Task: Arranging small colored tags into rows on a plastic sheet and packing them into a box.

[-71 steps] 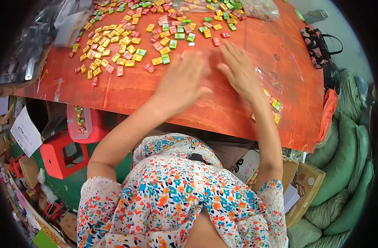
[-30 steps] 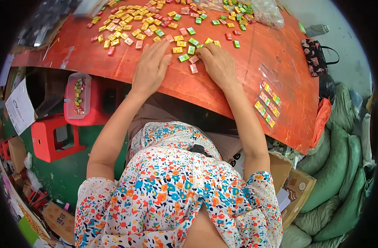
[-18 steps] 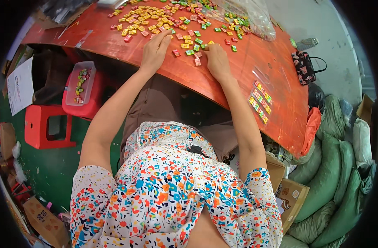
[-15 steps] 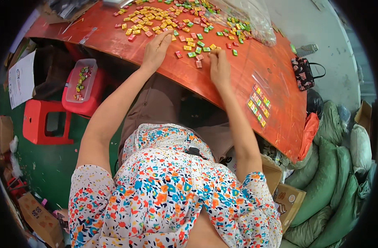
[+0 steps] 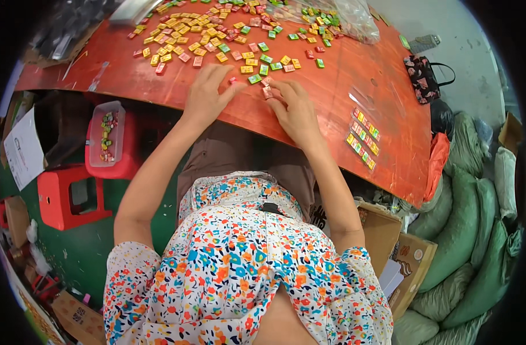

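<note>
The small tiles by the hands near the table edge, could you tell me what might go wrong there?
1. The left hand and right hand work close to the table edge; a swept tile could drop off.
2. The sorted rows lie near the right forearm and might get scattered.

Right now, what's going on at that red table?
A person in a floral top leans over the red table, both hands flat among small coloured sweets. The left hand and the right hand rest at the near edge of the scattered pile. Neat rows of sweets lie to the right; a plastic tub sits below.
</note>
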{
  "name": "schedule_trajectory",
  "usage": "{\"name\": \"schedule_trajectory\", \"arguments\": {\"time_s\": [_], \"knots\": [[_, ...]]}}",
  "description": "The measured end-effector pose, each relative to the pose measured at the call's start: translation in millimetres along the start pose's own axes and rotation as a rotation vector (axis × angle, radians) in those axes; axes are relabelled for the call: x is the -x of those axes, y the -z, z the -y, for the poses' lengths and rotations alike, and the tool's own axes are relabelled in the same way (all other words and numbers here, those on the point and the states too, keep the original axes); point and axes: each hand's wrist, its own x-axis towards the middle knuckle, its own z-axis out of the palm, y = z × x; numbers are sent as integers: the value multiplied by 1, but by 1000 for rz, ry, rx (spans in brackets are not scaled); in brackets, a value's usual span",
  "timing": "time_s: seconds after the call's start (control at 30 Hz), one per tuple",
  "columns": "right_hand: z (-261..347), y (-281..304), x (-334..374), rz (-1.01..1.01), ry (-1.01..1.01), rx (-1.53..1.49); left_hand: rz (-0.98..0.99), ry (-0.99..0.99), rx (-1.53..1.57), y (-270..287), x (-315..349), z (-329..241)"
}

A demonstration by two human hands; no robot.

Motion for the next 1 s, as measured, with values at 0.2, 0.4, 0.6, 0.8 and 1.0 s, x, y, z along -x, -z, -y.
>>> {"name": "schedule_trajectory", "arguments": {"time_s": [0.2, 0.4, 0.6, 0.8, 1.0], "knots": [[-1, -14, -5, 79, 94, 178, 122, -104, -167, -3, 5, 7], [2, -2, -11, 174, 55, -24, 174, -98, 6, -2, 11, -15], [-10, -3, -38, 154, -147, 124, 161, -132, -11, -16, -25, -5], [-29, -2, -30, 163, 126, 118, 388, -165, -309, -28, -37, -5], [-13, 5, -2, 214, 96, 114, 328, 30, -156, 13, -8, -11]]}}
